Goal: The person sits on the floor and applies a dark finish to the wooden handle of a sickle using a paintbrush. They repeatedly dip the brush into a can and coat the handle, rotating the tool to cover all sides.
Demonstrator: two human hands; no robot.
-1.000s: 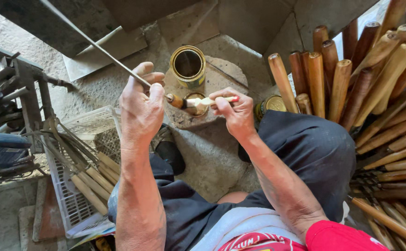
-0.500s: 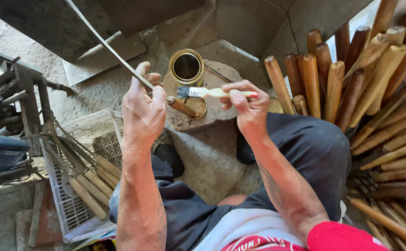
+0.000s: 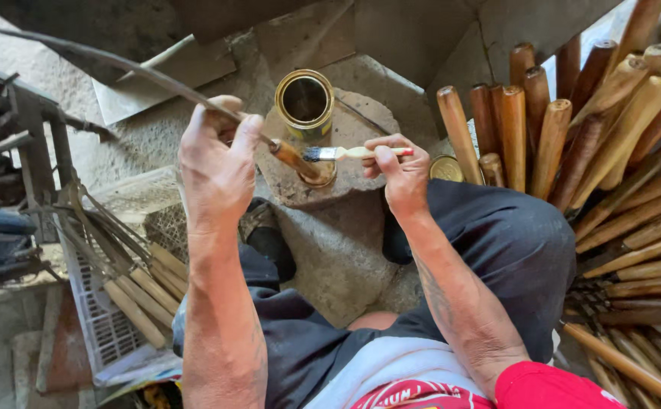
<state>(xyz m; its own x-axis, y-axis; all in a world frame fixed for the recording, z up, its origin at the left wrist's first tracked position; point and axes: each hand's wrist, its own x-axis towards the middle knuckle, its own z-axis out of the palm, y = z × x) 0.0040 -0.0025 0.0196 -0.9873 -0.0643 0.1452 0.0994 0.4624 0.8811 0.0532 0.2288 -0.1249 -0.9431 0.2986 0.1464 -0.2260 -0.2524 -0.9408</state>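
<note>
The flat stone [image 3: 323,189] has little free room. An open tin can [image 3: 304,102] stands at its far edge, and a wooden handle [image 3: 294,159] rests on its middle with the paintbrush [image 3: 345,153] just above. At the right edge, many upright wooden handles [image 3: 573,144] form a wall, with a round tin lid [image 3: 447,168] between. At the left edge lies a white crate [image 3: 95,318] with more tools. Only the near edge, between the knees, is open for a hand.
</note>
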